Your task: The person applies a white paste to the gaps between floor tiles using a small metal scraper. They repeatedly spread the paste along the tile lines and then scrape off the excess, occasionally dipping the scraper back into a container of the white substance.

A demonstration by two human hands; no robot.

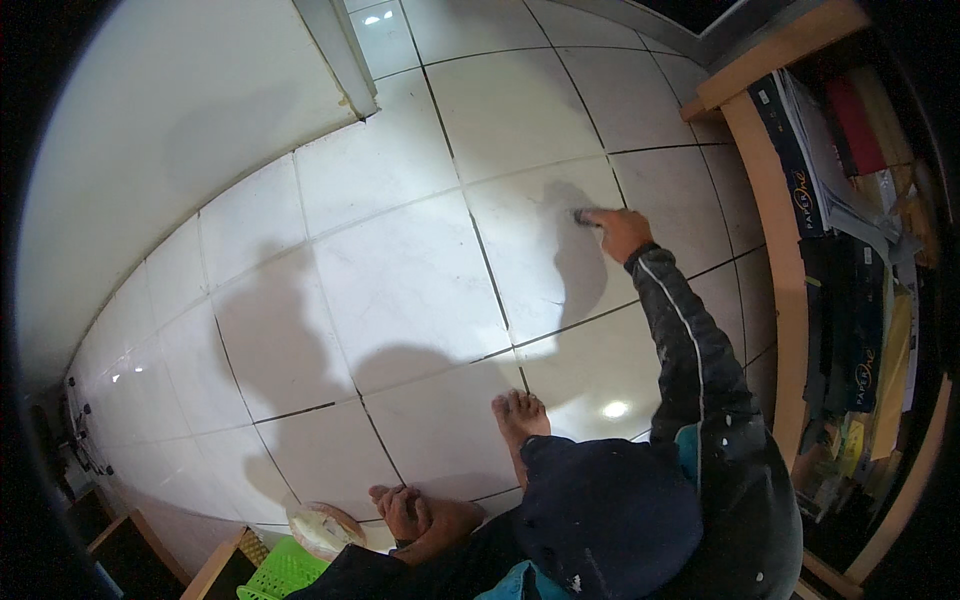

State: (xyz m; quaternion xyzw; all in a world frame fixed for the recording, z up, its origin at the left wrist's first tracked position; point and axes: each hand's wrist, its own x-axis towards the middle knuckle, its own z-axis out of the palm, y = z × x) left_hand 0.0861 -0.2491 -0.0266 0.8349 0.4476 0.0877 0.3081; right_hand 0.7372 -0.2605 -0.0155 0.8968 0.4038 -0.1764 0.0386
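Note:
My right hand [622,232] reaches out low over the white floor tiles [400,270], fingers closed round a small dark piece [583,216] whose kind I cannot make out. It is nearest to a tile joint whose line is pale on the left and dark on the right. At the lower left, my left hand [405,520] seems to rest against my left foot [455,516]; its fingers blend with the toes. Just left of it stands a round bowl [325,530] with a whitish paste inside. My dark-clad knee [610,510] covers part of the floor.
A wooden shelf [770,250] with binders, boxes and papers runs along the right. On the left rises a white wall [160,130], ending at a post [340,60]. A green plastic basket [283,572] stands at the lower left. My right foot [520,420] is on the tiles.

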